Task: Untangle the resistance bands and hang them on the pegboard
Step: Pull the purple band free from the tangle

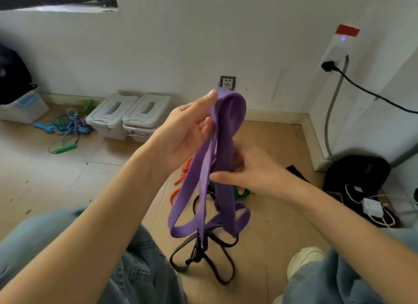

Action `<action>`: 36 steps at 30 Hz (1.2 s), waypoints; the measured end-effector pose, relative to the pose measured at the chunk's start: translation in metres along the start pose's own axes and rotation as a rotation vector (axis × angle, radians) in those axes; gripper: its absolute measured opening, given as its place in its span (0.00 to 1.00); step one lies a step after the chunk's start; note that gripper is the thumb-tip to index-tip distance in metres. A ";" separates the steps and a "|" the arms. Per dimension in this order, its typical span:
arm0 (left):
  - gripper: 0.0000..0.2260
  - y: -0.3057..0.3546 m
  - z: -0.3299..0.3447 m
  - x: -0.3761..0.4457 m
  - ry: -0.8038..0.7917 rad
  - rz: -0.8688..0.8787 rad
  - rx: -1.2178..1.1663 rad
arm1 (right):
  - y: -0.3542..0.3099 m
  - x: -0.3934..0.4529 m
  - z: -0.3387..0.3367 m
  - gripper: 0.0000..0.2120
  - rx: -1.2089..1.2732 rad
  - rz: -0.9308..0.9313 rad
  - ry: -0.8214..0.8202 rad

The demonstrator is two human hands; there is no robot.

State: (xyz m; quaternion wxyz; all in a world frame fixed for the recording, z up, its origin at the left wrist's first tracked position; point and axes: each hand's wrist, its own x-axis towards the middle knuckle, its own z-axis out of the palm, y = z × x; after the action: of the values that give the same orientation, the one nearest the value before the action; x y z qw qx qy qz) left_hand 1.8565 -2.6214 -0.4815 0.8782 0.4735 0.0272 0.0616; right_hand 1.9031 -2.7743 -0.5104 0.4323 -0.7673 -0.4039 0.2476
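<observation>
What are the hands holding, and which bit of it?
The left hand pinches the purple band at its top fold. The right hand grips its hanging strands lower down.

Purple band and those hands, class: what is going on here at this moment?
A person sitting on the floor holds up a wide purple band. The left hand pinches its top loop, and the right hand grips the strands lower down. The band is not free yet: a black band is knotted around its lower loops and hangs above the floor. An orange band lies on the floor behind. No pegboard shows in this view.
</observation>
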 end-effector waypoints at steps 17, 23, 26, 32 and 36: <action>0.09 -0.041 -0.008 -0.013 0.048 0.063 0.724 | -0.004 0.006 -0.055 0.10 0.786 0.173 0.558; 0.04 -0.002 0.007 -0.010 0.263 0.111 0.449 | 0.014 -0.008 -0.043 0.37 0.466 0.285 -0.055; 0.04 -0.007 0.018 -0.010 0.154 0.052 0.464 | 0.014 -0.007 -0.029 0.33 0.046 0.169 -0.105; 0.03 0.004 0.011 -0.012 0.127 0.027 0.640 | 0.010 0.004 -0.047 0.22 -0.023 -0.043 0.385; 0.08 0.006 0.014 -0.016 0.080 0.040 0.577 | 0.003 -0.001 -0.027 0.42 0.290 -0.092 -0.140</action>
State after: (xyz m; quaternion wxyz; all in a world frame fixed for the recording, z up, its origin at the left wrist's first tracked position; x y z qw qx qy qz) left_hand 1.8414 -2.6321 -0.4687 0.7040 0.7015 0.0687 0.0871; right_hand 1.9230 -2.7887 -0.4994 0.5201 -0.6584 -0.4276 0.3364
